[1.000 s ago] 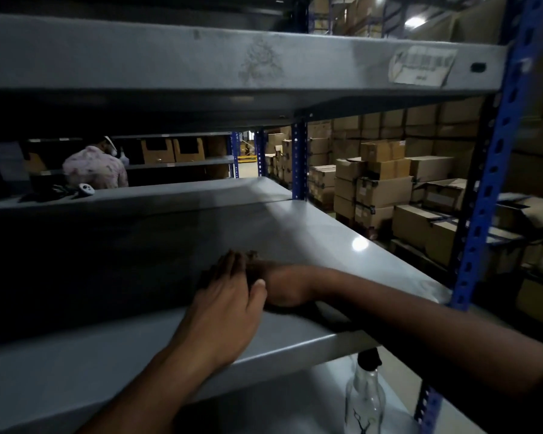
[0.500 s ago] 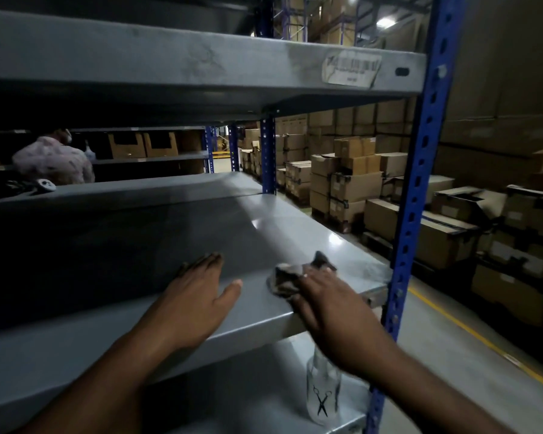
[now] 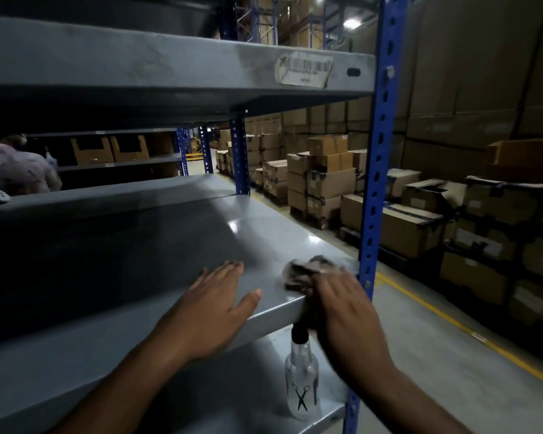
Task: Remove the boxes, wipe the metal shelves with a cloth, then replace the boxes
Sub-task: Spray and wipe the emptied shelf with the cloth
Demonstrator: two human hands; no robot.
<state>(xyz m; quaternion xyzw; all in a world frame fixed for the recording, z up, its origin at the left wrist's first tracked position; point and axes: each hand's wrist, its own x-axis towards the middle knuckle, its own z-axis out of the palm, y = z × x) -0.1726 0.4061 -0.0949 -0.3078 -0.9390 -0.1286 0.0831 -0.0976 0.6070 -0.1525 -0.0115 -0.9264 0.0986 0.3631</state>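
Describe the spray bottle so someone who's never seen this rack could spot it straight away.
Find the blue upright post at the rack's front right corner, then the grey shelf being wiped with a cloth. On the lower shelf, beside that post, stands the spray bottle: clear, upright, with a black top and a black scissors mark, the only thing visible on that level.

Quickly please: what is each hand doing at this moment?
Left hand: open, flat on the shelf.
Right hand: presses the cloth; grip cannot be told.
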